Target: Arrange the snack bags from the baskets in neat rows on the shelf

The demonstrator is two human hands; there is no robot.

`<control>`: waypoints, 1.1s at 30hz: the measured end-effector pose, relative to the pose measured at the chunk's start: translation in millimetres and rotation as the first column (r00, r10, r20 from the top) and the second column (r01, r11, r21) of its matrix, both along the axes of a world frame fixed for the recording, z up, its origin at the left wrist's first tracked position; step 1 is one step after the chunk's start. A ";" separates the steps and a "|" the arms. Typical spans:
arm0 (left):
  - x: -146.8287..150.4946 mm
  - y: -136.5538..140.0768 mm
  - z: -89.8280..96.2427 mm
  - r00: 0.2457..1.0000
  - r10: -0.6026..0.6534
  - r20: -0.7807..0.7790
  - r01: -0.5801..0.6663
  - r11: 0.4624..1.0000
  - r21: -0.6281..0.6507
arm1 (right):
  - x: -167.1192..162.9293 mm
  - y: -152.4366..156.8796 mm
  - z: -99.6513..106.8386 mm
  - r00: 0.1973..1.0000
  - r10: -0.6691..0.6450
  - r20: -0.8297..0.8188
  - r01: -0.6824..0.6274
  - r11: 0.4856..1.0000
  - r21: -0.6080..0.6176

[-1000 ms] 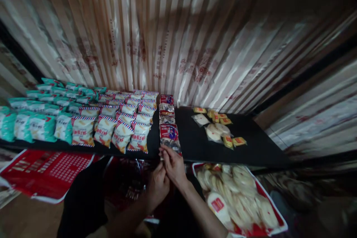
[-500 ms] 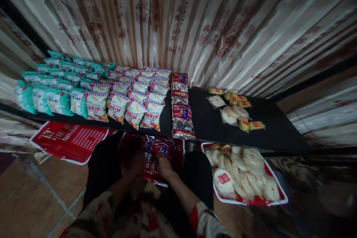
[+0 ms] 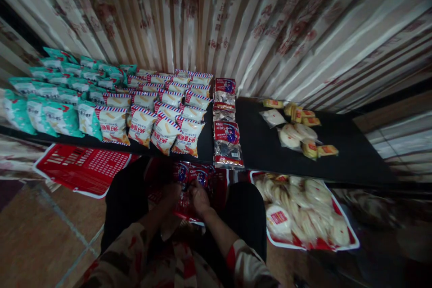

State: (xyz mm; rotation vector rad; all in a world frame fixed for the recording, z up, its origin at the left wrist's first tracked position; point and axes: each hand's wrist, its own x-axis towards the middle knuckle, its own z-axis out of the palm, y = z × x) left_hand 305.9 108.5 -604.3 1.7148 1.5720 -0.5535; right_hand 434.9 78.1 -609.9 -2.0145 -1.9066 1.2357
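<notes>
Both my hands are low between my knees, over a red basket (image 3: 221, 189) holding red packets. My right hand (image 3: 200, 198) has its fingers closed on the edge of a red snack packet (image 3: 200, 176) with a blue figure printed on it. Beside it my left hand (image 3: 171, 192) is curled at a similar red snack packet (image 3: 181, 172); its fingers are dim and partly hidden. On the black shelf (image 3: 258, 148) in front of me, more red packets with clear lower halves (image 3: 227, 134) lie in a column running front to back.
White striped snack bags (image 3: 165, 132) and teal bags (image 3: 62, 117) stand in rows on the shelf's left. Several yellow packs (image 3: 327, 150) and round white packs (image 3: 290, 136) lie right. A basket of white rounds (image 3: 353, 238) and a tilted red basket (image 3: 84, 171) flank my legs. Pleated curtain (image 3: 202, 18) hangs behind.
The view has shifted slightly, so the shelf's goods appear a little larger and more spread out. My hands remain at the packets in the basket, with the left a bit closer to the right.
</notes>
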 end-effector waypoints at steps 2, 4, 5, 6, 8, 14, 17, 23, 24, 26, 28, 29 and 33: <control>-3.4 0.5 7.6 0.999 -0.046 0.023 0.044 0.998 0.053 | 3.8 1.4 6.1 1.000 0.014 0.002 -0.014 0.999 0.038; -7.9 0.6 19.4 0.994 -0.095 0.051 0.089 0.990 0.107 | 10.0 2.1 13.9 1.000 0.031 -0.001 -0.031 0.997 0.077; -10.2 0.6 26.4 0.991 -0.120 0.067 0.110 0.985 0.133 | 13.9 1.9 18.1 0.999 0.037 -0.021 -0.034 0.995 0.089; -12.4 0.6 33.9 0.986 -0.144 0.084 0.129 0.979 0.160 | 18.3 1.3 22.4 0.997 0.038 -0.061 -0.032 0.995 0.090; -15.6 0.6 50.4 0.977 -0.179 0.113 0.152 0.965 0.215 | 27.8 -1.4 30.8 0.983 0.024 -0.180 -0.011 0.998 0.069; -10.8 1.0 105.3 0.965 -0.195 0.177 0.118 0.920 0.373 | 52.5 -14.7 63.1 0.815 -0.168 -0.555 0.181 0.983 -0.031; -2.2 2.1 131.7 0.951 -0.213 0.223 0.097 0.894 0.438 | 60.4 -22.0 88.4 0.619 -0.263 -0.740 0.232 0.961 -0.147; 19.6 4.5 173.3 0.891 -0.270 0.364 0.022 0.829 0.560 | 73.9 -32.9 132.0 0.429 -0.415 -0.803 0.388 0.887 -0.251; 23.5 5.3 178.4 0.877 -0.288 0.385 0.014 0.816 0.578 | 76.9 -34.0 136.6 0.416 -0.418 -0.808 0.410 0.879 -0.243; 31.1 7.5 187.1 0.840 -0.339 0.424 -0.009 0.773 0.635 | 84.0 -36.0 143.6 0.384 -0.431 -0.817 0.454 0.858 -0.239; 38.0 10.1 194.1 0.795 -0.391 0.464 -0.054 0.715 0.697 | 92.1 -38.5 147.7 0.336 -0.457 -0.823 0.508 0.824 -0.251; 40.9 11.4 196.8 0.772 -0.412 0.484 -0.086 0.687 0.722 | 96.3 -40.1 148.9 0.306 -0.471 -0.827 0.535 0.804 -0.260; 48.3 14.8 200.5 0.754 -0.397 0.523 -0.242 0.574 0.783 | 109.9 -46.7 150.8 0.159 -0.519 -0.840 0.644 0.700 -0.310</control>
